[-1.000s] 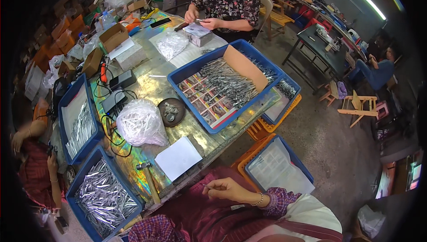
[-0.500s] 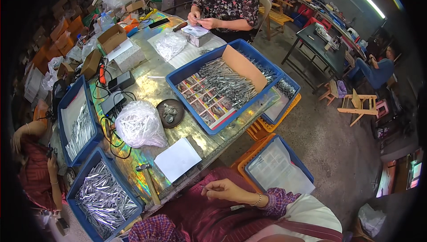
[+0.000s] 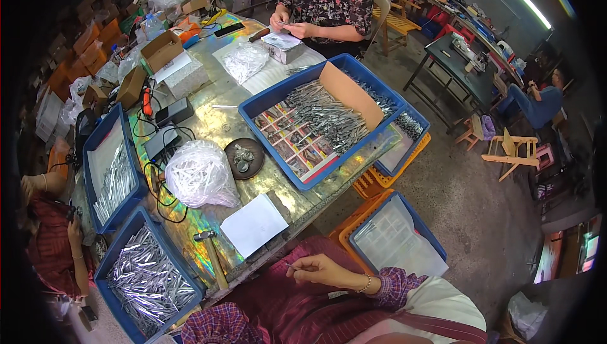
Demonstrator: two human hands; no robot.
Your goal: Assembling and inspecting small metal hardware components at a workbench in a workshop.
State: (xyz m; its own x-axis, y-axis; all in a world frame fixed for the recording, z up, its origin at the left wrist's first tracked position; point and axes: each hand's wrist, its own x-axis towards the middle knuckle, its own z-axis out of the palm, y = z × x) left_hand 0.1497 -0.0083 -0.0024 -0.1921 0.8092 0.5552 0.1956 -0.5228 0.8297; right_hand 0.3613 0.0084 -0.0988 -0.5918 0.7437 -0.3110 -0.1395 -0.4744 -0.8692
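Above the apron [image 3: 278, 309], the right hand [image 3: 325, 271] pinches a small piece [image 3: 291, 267], seemingly needing steady fingertips; left hand unseen.

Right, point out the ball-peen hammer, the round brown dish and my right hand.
Hammer [image 3: 215, 262]: head view, on the middle of its wooden handle.
Round brown dish [image 3: 256, 157]: head view, on its bare inside, right of the contents.
Right hand [image 3: 324, 271]: head view, on the back of the hand.
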